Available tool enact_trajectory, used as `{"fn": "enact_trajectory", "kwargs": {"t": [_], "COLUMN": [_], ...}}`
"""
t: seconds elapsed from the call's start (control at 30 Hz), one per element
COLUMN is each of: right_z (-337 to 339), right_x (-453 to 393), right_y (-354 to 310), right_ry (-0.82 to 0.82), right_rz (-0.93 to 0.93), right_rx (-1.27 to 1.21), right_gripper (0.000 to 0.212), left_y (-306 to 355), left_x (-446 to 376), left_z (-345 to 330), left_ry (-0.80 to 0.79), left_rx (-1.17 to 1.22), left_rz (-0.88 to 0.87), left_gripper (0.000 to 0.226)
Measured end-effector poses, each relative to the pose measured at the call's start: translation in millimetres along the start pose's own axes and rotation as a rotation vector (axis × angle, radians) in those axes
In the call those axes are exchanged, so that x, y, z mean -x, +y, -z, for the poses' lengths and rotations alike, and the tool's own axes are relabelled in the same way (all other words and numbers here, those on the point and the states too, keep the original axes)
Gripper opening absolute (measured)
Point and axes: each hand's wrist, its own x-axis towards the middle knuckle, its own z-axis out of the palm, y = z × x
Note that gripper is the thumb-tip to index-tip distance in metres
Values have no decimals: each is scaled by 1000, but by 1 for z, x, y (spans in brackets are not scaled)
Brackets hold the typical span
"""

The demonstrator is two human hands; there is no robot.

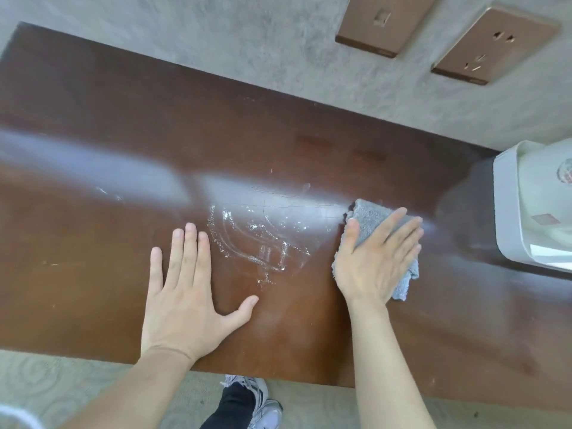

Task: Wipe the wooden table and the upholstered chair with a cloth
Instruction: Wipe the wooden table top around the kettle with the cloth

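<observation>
A dark brown wooden table point(123, 125) fills most of the view. A patch of white powdery smears point(257, 239) lies on it near the middle. My left hand point(185, 292) rests flat on the wood, fingers spread, just left of the smears. My right hand point(377, 258) presses flat on a grey folded cloth point(371, 218) right of the smears; the cloth shows above and below the hand. No upholstered chair is in view.
A white plastic container point(510, 212) stands at the table's right end. Two copper-coloured wall plates, a switch point(383, 23) and a socket point(495, 44), sit on the grey wall behind. A sneaker point(263, 404) shows on the patterned carpet below the near table edge.
</observation>
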Motion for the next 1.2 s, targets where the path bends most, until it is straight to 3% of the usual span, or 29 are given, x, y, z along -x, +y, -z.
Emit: {"fn": "enact_trajectory", "kwargs": {"t": [0.17, 0.63, 0.87, 1.2], "right_z": [1, 5, 5, 4], "right_x": [-41, -99, -66, 20], "right_y": [-3, -50, -48, -10], "right_ry": [7, -111, -156, -219], "right_rz": [13, 190, 478, 673], "right_rx": [-3, 55, 68, 64], "right_gripper": [96, 84, 78, 70], "left_y": [-1, 2, 4, 4], "left_x": [1, 2, 2, 3], "left_z": [-3, 1, 0, 0], "left_ry": [20, 24, 26, 29], "left_rx": [19, -22, -50, -75], "left_rz": [-3, 2, 12, 14], "left_gripper": [121, 119, 120, 119]}}
